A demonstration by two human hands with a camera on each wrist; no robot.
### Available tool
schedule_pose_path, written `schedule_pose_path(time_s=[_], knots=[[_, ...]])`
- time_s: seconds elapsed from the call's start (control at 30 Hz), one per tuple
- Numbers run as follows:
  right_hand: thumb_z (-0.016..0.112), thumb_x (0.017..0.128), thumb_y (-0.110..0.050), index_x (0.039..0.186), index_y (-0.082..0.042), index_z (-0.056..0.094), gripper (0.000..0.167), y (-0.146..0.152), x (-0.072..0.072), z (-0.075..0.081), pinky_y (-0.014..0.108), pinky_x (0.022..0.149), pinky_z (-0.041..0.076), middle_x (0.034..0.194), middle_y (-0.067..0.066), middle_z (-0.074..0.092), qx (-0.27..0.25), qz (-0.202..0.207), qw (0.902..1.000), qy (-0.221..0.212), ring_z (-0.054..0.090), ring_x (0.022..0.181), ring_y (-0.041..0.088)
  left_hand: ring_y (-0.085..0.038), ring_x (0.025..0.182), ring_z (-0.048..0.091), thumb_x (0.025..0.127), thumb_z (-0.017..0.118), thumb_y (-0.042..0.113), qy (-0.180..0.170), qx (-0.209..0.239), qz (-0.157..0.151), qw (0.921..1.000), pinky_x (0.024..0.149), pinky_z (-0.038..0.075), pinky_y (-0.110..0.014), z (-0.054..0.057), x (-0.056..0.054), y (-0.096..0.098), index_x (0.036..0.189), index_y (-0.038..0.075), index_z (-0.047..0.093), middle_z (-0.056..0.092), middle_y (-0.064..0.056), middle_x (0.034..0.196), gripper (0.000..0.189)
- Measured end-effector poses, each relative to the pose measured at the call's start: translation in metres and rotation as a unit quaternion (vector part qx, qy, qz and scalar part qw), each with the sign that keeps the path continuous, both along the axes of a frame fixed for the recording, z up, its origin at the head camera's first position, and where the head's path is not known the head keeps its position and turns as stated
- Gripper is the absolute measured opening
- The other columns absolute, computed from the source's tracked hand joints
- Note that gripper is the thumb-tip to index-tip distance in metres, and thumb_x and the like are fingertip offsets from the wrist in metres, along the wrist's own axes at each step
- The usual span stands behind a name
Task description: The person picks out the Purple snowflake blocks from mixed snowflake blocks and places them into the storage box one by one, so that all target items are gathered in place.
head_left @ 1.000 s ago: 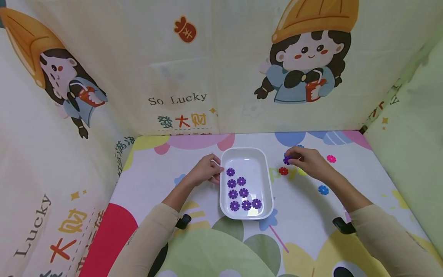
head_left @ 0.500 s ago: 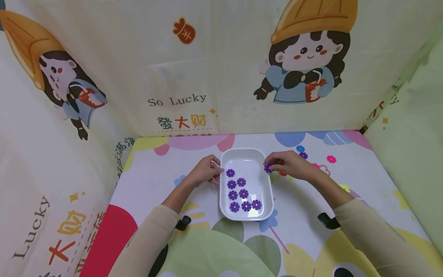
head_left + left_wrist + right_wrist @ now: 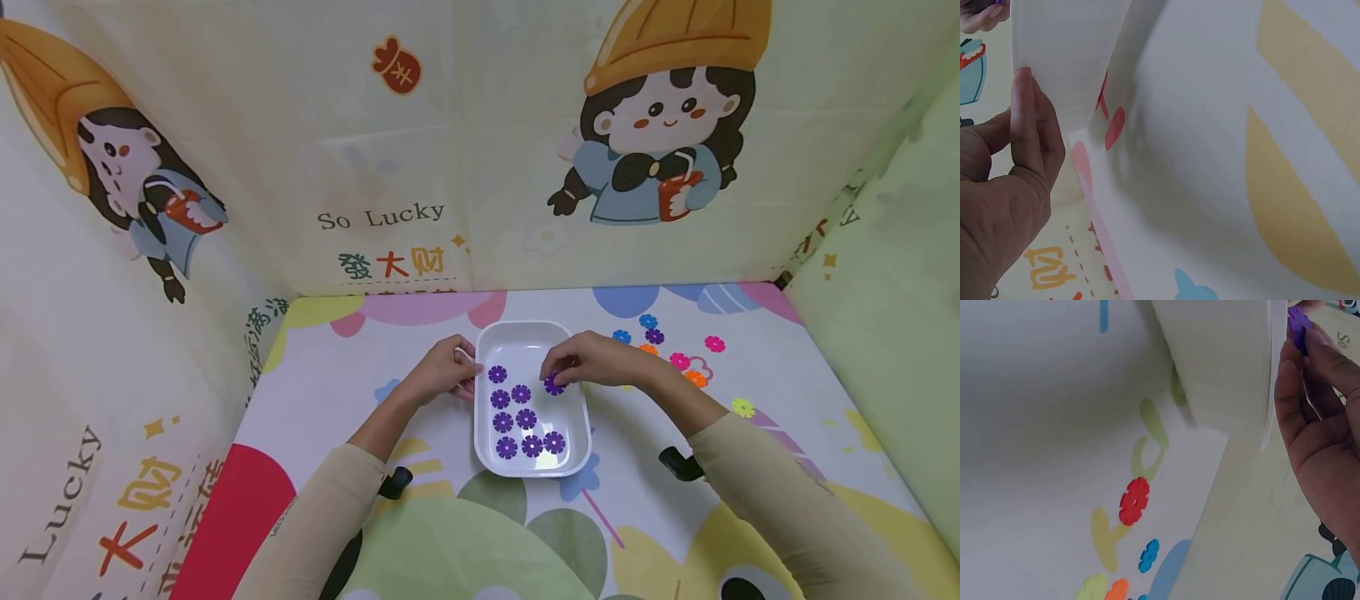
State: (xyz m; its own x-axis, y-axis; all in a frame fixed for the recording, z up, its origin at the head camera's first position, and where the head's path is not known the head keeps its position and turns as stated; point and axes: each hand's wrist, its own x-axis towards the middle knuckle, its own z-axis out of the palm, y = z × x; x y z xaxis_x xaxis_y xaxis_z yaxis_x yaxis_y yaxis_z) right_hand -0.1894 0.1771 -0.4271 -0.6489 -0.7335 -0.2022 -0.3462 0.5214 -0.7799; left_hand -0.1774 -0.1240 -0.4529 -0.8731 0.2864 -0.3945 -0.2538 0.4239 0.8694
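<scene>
A white rectangular tray [image 3: 582,433] stands in the middle of the colourful mat, with several purple flower-shaped discs [image 3: 517,417] lying inside. My right hand [image 3: 581,364] reaches over the tray's right rim and pinches one more purple disc [image 3: 553,384] above the tray floor; the right wrist view shows this purple disc [image 3: 1298,324] at my fingertips beside the tray wall [image 3: 1222,362]. My left hand [image 3: 444,372] rests against the tray's left wall, and in the left wrist view its fingers [image 3: 1029,125] press flat on the white tray wall [image 3: 1066,56].
Loose discs lie on the mat right of the tray: blue [image 3: 648,321], purple [image 3: 655,336], pink [image 3: 714,343], orange [image 3: 695,377] and yellow-green [image 3: 742,407]. A red disc [image 3: 1133,500] shows in the right wrist view. Printed fabric walls [image 3: 450,150] enclose the mat on three sides.
My right hand picked a purple disc from the mat at the right and carried it left over the tray's rim. The left hand and tray stayed still.
</scene>
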Motion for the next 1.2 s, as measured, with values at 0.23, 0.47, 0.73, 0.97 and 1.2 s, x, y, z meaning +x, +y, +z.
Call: schedule_pose_path(time_s=[0.23,0.47,0.73,0.97,1.2], knots=[[0.075,0.095,-0.009,0.105,-0.012,0.074,0.010,-0.017,-0.006,0.000,0.023,0.085,0.065,0.097,-0.004,0.073,0.022,0.043,0.9988,0.002,0.066,0.087,0.012,-0.018,0.064,0.069,0.100,0.067,0.007,0.000,-0.003,-0.001,1.0000,0.065,0.068,-0.041,-0.001,-0.001,0.000,0.124,0.000,0.052,0.066,-0.015,0.090,0.029],[0.076,0.093,-0.007,0.098,-0.010,0.075,0.006,-0.036,-0.011,0.000,0.020,0.081,0.063,0.091,-0.004,0.072,0.065,0.088,0.9940,-0.007,0.063,0.083,0.011,-0.018,0.064,0.069,0.100,0.067,0.007,-0.002,-0.001,-0.001,1.0000,0.066,0.068,-0.042,-0.002,-0.002,0.000,0.124,0.001,0.052,0.067,-0.015,0.090,0.028],[0.075,0.093,-0.005,0.093,-0.016,0.077,0.011,-0.052,-0.013,-0.009,0.022,0.077,0.060,0.086,-0.008,0.069,0.140,0.108,0.9843,0.002,0.062,0.082,0.010,-0.018,0.063,0.069,0.100,0.067,0.007,-0.001,0.002,-0.001,1.0000,0.064,0.068,-0.040,-0.002,-0.001,0.000,0.124,0.001,0.051,0.067,-0.015,0.089,0.028],[0.074,0.092,-0.002,0.090,-0.016,0.077,0.015,-0.059,-0.009,-0.014,0.027,0.080,0.063,0.085,-0.005,0.070,0.191,0.088,0.9776,-0.003,0.064,0.083,0.012,-0.017,0.063,0.069,0.100,0.066,0.006,0.002,0.003,-0.002,1.0000,0.062,0.068,-0.038,-0.002,-0.001,0.000,0.124,0.000,0.051,0.067,-0.015,0.088,0.028],[0.074,0.091,0.001,0.086,-0.017,0.077,0.018,-0.064,-0.004,-0.018,0.029,0.079,0.066,0.087,-0.001,0.071,0.219,0.075,0.9729,0.000,0.065,0.084,0.015,-0.017,0.062,0.069,0.100,0.066,0.006,0.004,0.005,-0.005,1.0000,0.064,0.068,-0.041,-0.001,-0.001,0.000,0.124,-0.001,0.051,0.067,-0.015,0.088,0.029]])
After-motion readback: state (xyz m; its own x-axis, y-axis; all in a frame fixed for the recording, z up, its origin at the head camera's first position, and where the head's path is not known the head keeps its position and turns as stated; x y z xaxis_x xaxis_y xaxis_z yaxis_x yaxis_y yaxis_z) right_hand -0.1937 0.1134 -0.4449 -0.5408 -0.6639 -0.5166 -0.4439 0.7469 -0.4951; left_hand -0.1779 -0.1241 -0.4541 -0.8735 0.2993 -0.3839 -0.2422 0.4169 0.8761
